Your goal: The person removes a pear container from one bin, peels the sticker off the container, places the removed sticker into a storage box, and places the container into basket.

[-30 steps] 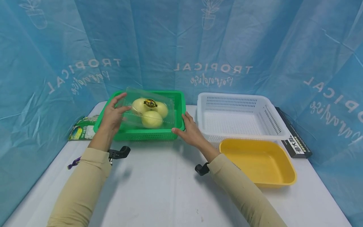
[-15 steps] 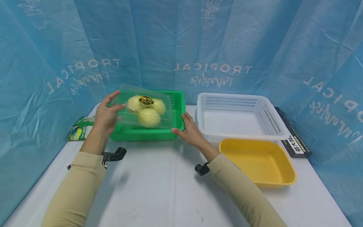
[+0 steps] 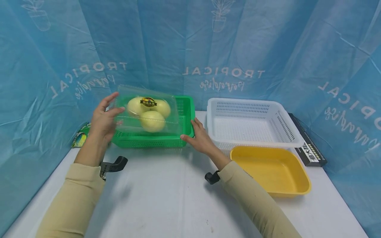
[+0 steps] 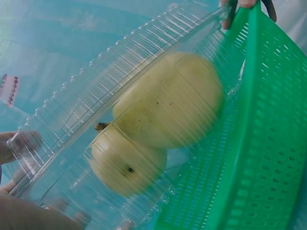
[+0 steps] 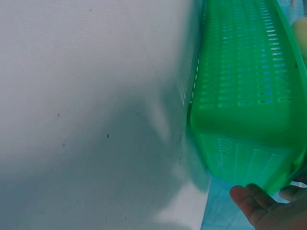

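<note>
Box (image 3: pixel 131 122), clear, holding pale yellow fruit (image 3: pixel 152 121), sits tilted at your 11 o'clock, above green basket (image 3: pixel 157 141); contact unclear. Your left hand (image 3: pixel 104 117) pinches box's 9 o'clock end only: off-centre weight could twist grip, pop lid, spill fruit. Your right hand (image 3: pixel 198 135) grips basket's 4 o'clock corner; loosen, and snagged box may drag basket.

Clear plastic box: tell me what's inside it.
The clear plastic box holds three pale yellow fruits, seen through the plastic. In the head view, the dark label covers part of the two rear ones, and the fruits' undersides are hidden.
</note>
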`<state>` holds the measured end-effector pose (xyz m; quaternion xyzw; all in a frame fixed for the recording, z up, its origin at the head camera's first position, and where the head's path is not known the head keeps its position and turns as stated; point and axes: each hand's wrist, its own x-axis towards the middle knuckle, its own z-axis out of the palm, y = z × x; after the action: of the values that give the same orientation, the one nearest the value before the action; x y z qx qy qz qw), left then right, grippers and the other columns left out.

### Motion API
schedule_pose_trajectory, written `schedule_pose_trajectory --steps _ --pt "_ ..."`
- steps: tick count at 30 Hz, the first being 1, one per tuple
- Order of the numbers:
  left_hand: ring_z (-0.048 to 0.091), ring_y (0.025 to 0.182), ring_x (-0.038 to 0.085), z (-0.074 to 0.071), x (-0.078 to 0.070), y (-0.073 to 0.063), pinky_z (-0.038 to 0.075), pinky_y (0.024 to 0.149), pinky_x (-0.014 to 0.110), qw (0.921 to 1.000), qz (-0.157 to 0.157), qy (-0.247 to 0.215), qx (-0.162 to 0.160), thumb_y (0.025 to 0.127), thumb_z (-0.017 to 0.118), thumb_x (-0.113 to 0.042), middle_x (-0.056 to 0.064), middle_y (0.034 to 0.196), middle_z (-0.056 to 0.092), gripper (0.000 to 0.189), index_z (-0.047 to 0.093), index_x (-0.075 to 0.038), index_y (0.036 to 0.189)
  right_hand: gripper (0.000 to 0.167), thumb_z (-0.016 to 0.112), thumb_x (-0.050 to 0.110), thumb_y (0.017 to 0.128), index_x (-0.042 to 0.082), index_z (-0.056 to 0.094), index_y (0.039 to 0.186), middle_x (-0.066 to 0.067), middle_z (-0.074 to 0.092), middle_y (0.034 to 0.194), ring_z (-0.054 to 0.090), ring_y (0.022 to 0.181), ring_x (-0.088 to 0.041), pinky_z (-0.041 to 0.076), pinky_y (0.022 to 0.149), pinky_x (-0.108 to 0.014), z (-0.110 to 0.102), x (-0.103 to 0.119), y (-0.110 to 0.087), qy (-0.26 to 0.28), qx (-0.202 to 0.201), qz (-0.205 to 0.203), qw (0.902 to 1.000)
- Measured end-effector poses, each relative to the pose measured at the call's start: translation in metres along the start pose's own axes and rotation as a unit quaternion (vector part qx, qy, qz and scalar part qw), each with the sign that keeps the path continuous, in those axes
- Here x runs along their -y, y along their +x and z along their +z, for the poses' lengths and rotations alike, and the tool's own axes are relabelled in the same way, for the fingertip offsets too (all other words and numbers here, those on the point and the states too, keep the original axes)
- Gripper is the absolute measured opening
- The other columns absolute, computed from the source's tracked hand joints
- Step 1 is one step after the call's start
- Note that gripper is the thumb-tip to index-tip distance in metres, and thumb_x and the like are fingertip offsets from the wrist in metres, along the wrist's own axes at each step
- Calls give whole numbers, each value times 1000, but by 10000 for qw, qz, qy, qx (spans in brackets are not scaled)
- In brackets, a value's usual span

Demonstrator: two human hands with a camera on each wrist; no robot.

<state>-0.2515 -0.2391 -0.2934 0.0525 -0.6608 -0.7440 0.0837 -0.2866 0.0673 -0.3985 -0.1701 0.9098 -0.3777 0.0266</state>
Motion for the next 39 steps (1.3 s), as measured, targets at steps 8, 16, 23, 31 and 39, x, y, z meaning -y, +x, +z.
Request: schedule_pose_trajectory --steps 8,16,23,31,39 --pt "6 149 13 -5 -13 -12 10 113 64 9995 96 -287 -34 91 61 -10 -9 158 1 57 42 -33 141 86 56 51 90 9 14 152 -8 4 160 17 147 -31 27 115 -51 1 0 1 22 -22 10 10000" --pt "8 148 15 -8 -23 -30 15 112 64 9993 114 -354 -42 89 64 -14 -11 158 7 59 43 -33 141 88 54 56 89 9 13 152 -8 3 160 18 146 -31 28 114 -51 0 1 0 -28 18 17 10000" --pt "8 148 17 -11 -30 -45 33 104 56 9983 117 -563 126 88 65 -10 -12 158 6 61 42 -30 142 89 54 56 89 8 13 152 -9 3 160 18 146 -31 28 114 -50 1 0 0 -35 -16 -16 10000" --pt "6 147 26 -14 -29 -62 51 69 29 9974 191 -666 181 88 65 -6 -9 158 5 63 41 -28 142 86 55 51 90 6 14 151 -12 4 160 19 146 -32 29 114 -50 1 0 1 -53 -26 -77 10000" --pt "17 142 27 -16 -23 -79 57 67 26 9968 331 -655 309 89 61 -1 -5 159 5 64 40 -26 143 81 55 45 92 8 14 152 -10 5 160 22 145 -32 31 112 -49 2 -1 1 -76 -73 -18 9999"
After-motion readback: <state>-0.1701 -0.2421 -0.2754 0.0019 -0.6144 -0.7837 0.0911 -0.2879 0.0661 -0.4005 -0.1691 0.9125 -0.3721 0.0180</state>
